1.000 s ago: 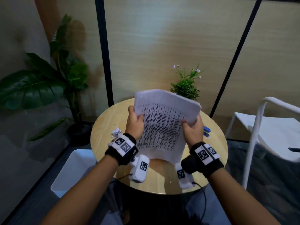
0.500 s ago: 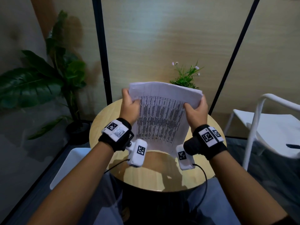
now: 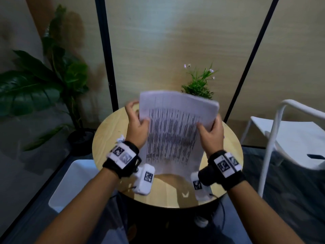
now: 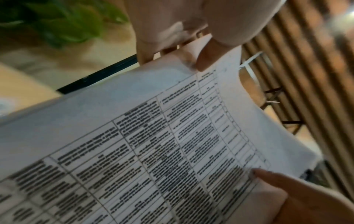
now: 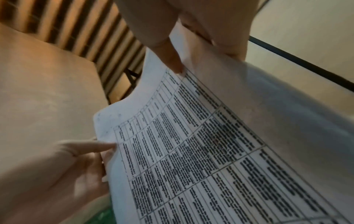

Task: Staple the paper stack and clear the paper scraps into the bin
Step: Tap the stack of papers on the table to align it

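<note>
The left hand (image 3: 136, 128) grips the left edge of the paper stack (image 3: 173, 131), thumb on the printed face and fingers curled behind it. The right hand (image 3: 212, 134) grips the right edge the same way, its thumb pressed on the front sheet near the upper corner. In the left wrist view the left thumb (image 4: 208, 60) pinches the top sheet; in the right wrist view the right thumb (image 5: 170, 59) does likewise. Between the two hands the stack stands nearly upright above the middle of the round wooden worktop (image 3: 109, 131), its top bending away from the person, its lower edge near the worktop surface; whether it touches I cannot tell. The sheets carry a printed table of dark text.

A small white paper scrap (image 3: 121, 138) lies on the worktop near its left edge, just beside the left wrist. A small green plant (image 3: 198, 85) stands at the far edge behind the stack. On the floor left of the worktop sits a white bin (image 3: 73, 184). A white chair (image 3: 288, 136) stands to the right, and a large leafy plant (image 3: 44, 81) fills the left corner.
</note>
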